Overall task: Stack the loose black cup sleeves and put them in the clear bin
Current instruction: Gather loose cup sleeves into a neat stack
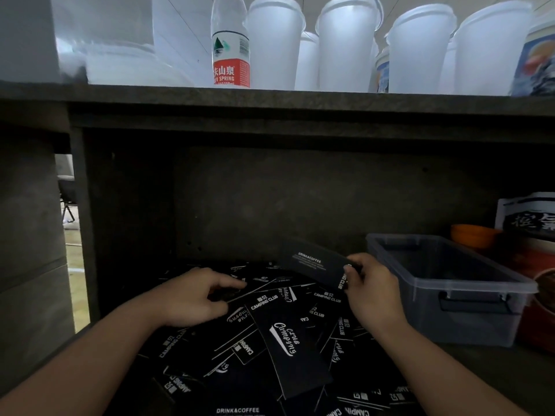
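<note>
Held sleeve (pixel 315 264): one flat black cup sleeve, lifted clear of the heap and tilted, its right end pinched in the right hand (pixel 371 291), just left of the clear bin (pixel 468 298).
Loose sleeves (pixel 285 340): a deep, criss-crossed heap of black printed sleeves covering the lower shelf (pixel 468 364) in front of the person, none squared up.
Clear bin: sits on the shelf to the right of the heap, open-topped; nothing can be made out inside it.
Risk, the stack: only one sleeve appears to be in hand; as more are added to a one-ended pinch, they could fan out or slide loose, because the sleeves are thin and look slick.
Risk, the heap: overlapping sleeves may drag neighbours along when one is pulled, likely scattering some toward the shelf edge.
Right hand: fingers and thumb curled around the held sleeve's end, gripping it.
Left hand (pixel 192 297): palm down on the heap, fingers reaching forward with the fingertips (pixel 237 285) touching a sleeve; whether it pinches that sleeve cannot be told.
Surroundings: white cups (pixel 345 43) and a water bottle (pixel 230 43) stand above on the tabletop (pixel 270 99).
</note>
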{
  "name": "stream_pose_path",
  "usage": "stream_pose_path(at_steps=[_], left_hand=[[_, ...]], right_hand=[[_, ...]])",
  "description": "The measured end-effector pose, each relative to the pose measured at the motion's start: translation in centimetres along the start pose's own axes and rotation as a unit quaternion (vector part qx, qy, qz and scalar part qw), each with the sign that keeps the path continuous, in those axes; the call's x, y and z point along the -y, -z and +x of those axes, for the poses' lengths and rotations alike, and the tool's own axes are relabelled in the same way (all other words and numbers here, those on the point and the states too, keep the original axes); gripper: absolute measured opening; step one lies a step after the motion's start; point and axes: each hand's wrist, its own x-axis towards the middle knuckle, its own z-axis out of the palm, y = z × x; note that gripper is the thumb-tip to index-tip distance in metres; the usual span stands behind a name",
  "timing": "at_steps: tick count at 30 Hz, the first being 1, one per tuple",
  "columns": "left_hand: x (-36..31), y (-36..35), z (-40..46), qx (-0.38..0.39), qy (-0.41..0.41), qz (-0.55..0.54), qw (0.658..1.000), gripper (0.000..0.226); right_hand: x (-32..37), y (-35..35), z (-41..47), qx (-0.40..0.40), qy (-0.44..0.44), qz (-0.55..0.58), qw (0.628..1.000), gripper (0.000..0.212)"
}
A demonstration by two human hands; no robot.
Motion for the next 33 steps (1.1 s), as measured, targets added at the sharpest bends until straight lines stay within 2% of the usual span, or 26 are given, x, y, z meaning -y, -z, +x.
stream_pose_path(at_steps=[4, 5, 7, 8, 9, 10, 12, 16, 18, 20, 22, 23, 26, 28, 31, 33], left_hand=[[0.5, 0.0, 0.2, -0.053, -0.004, -0.036, 0.998, 0.038], [0.6, 0.0, 0.2, -0.055, -0.002, -0.028, 0.998, 0.043], [0.9, 0.3, 0.0, -0.005, 0.016, 0.0, 1.0, 0.09], [1.1, 0.3, 0.0, 0.031, 0.027, 0.005, 0.999, 0.104], [1.1, 0.3, -0.1, 0.056, 0.033, -0.001, 0.998, 0.109], [1.1, 0.3, -0.1, 0.06, 0.037, -0.017, 0.997, 0.105], [1.1, 0.1, 0.0, 0.023, 0.036, -0.02, 0.999, 0.081], [1.0, 0.3, 0.3, -0.052, 0.018, 0.082, 0.995, 0.037], [1.0, 0.3, 0.5, -0.107, 0.007, 0.113, 0.988, 0.025], [1.2, 0.5, 0.7, -0.2, 0.026, 0.16, 0.966, 0.025], [1.7, 0.9, 0.6, -0.278, 0.085, 0.185, 0.939, 0.025], [2.3, 1.1, 0.5, -0.288, 0.113, 0.179, 0.934, 0.023], [3.5, 1.0, 0.3, -0.253, 0.154, 0.131, 0.946, 0.014], [3.3, 0.5, 0.5, -0.297, 0.133, 0.077, 0.943, 0.017], [1.6, 0.2, 0.6, -0.428, 0.045, 0.004, 0.903, 0.019], [0.7, 0.3, 0.5, -0.439, -0.027, -0.013, 0.898, 0.018]], right_hand=[[-0.2, -0.1, 0.0, -0.003, -0.004, 0.009, 1.0, 0.016], [-0.3, -0.2, 0.0, 0.002, -0.009, 0.015, 1.0, 0.016], [-0.4, -0.3, -0.1, 0.005, -0.014, 0.022, 1.0, 0.016], [-0.5, -0.3, 0.0, 0.003, -0.011, 0.02, 1.0, 0.016], [-0.5, -0.3, 0.0, 0.001, -0.007, 0.016, 1.0, 0.016], [-0.5, -0.3, 0.1, -0.001, -0.003, 0.014, 1.0, 0.015], [-0.5, -0.3, 0.2, -0.004, 0.002, 0.008, 1.0, 0.015], [-0.3, -0.6, 0.0, 0.007, 0.005, 0.016, 1.0, 0.016], [-0.2, -0.6, 0.0, 0.008, 0.009, 0.024, 1.0, 0.016], [-0.1, -0.6, -0.1, 0.008, 0.011, 0.028, 1.0, 0.017], [-0.1, -0.7, -0.1, 0.014, 0.012, 0.033, 0.999, 0.017], [0.0, -0.7, -0.1, 0.015, 0.014, 0.035, 0.999, 0.018], [0.1, -0.7, -0.1, 0.012, 0.013, 0.037, 0.999, 0.017], [0.0, -0.7, -0.1, 0.009, 0.011, 0.035, 0.999, 0.017], [-0.1, -0.8, -0.1, 0.009, 0.007, 0.031, 0.999, 0.016], [-0.2, -0.8, -0.1, 0.015, 0.001, 0.025, 1.0, 0.016]])
